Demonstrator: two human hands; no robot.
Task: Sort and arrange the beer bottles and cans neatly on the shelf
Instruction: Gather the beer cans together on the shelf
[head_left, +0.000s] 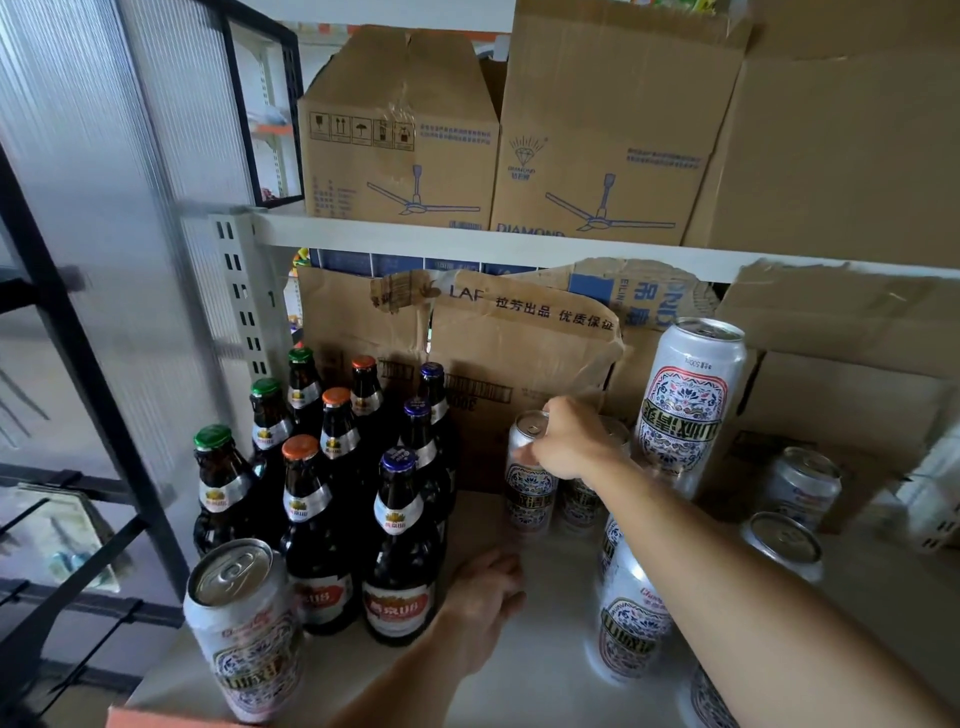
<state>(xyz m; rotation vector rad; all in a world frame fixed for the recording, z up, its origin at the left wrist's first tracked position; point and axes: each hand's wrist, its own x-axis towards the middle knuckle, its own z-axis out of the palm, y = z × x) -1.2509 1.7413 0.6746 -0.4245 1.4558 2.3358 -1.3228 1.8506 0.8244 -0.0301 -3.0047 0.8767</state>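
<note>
Several dark beer bottles (311, 499) with green, orange and purple caps stand in rows at the left of the white shelf (530, 670). My right hand (571, 441) grips the top of a patterned silver can (524, 499) standing near the back, beside another can (579, 501). My left hand (485, 603) rests on the shelf next to the front purple-capped bottle (399, 551), holding nothing. A tall can (691, 405) stands upside down at the back right. More patterned cans stand at the front left (244, 629) and under my right forearm (631, 623).
Torn cardboard boxes (498, 353) line the back of the shelf. Other silver cans (802, 486) (784, 543) stand at the right. Fan cartons (400, 140) fill the shelf above. A perforated white upright (244, 296) and a black frame (78, 364) stand at the left.
</note>
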